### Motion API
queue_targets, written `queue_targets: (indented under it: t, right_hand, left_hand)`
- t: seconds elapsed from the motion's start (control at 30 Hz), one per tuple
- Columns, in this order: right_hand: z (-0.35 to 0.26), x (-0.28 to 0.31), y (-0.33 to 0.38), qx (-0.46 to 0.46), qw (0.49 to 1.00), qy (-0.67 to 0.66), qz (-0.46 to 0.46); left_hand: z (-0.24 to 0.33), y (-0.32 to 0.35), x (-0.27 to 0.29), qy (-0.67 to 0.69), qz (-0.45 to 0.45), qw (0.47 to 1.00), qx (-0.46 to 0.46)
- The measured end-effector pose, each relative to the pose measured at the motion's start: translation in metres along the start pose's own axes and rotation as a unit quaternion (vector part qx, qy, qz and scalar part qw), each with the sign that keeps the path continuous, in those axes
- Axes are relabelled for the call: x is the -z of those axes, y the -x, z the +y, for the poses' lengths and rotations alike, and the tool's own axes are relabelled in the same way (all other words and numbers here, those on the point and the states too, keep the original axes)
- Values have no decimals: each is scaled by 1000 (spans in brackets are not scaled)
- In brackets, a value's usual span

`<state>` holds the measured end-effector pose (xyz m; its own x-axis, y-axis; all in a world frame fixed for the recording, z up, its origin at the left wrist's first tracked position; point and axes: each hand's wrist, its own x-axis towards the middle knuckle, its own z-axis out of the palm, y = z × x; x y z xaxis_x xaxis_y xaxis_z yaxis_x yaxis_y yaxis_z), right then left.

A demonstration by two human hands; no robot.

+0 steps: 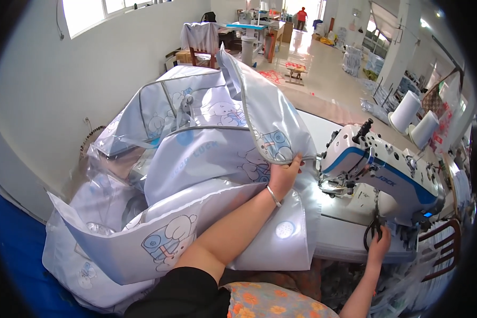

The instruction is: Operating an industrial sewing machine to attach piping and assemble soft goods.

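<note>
A large sheet of glossy pale grey fabric, printed with cartoon animals and edged in grey binding, lies heaped over the left of the sewing table. My left hand is closed on a bound corner of it, just left of the sewing machine. At the table's front right, my right hand has its fingers closed around the black handles of a pair of scissors. The scissors stand upright beside the machine, their blades partly hidden. Light shines at the machine's needle area, where no fabric lies under the foot.
Two white thread cones stand behind the machine. A brown wooden chair is at the right, and a white wall bounds the left. Far back, a person in red stands near a doorway, beyond a small stool.
</note>
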<state>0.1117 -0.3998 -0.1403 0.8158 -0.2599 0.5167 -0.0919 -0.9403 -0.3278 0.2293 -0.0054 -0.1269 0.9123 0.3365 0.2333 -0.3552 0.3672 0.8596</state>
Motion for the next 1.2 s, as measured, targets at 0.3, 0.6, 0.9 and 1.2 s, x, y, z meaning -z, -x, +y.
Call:
queue_targets:
  t: [0.3, 0.6, 0.9, 1.2]
  right_hand:
    - [23, 11, 7, 66, 986, 29, -150]
    - [-128, 109, 14, -66, 792, -413, -446]
    - [-406, 26, -103, 17, 663, -496, -560]
    - [-462, 1, -138, 14, 725, -443, -527]
  left_hand:
    - [-2, -2, 2, -15, 4, 997, 73]
    - [-11, -4, -2, -34, -19, 997, 73]
    - [-22, -9, -4, -48, -15, 999, 0]
    - [-24, -7, -4, -72, -1, 996, 52]
